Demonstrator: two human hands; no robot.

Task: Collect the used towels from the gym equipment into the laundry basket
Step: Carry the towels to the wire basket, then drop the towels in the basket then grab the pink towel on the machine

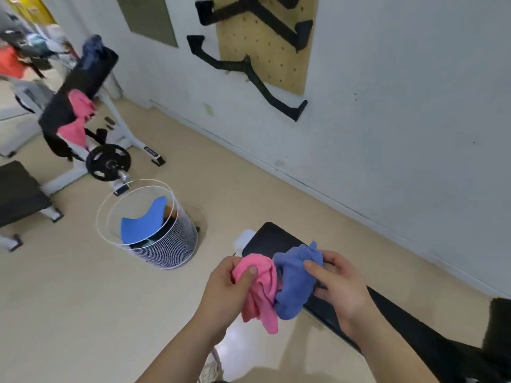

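- While the left hand [225, 293] is closed on a bunched pink towel [261, 288], with its thumb pressed across the top of the cloth, the right hand [336, 286] pinches a crumpled blue towel [294, 283] between thumb and fingers
- both towels hang from the hands side by side, touching each other, the pink one trailing lowest
- behind and under the hands lies a black padded bench [279, 240], running from the middle of the view toward the lower right; the blue towel sits just above its pad
- left of the hands, well apart, a round laundry basket [166, 244] with a white wire rim and a dark mesh wall stands on the beige floor [69, 299]; a bright blue towel [143, 222] lies inside it, over something darker that is too hidden to name
- beyond the basket stands a white-framed weight machine [121, 125] with black pads and a black weight plate [108, 162] at its base
- a second pink towel [78, 111] is draped over that machine's pad, and a dark blue cloth [92, 48] sits at the top of it
- on the pale wall [401, 106] hangs a wooden pegboard [265, 48] carrying black brackets [249, 70]
- another black bench [19, 194] shows at the left edge
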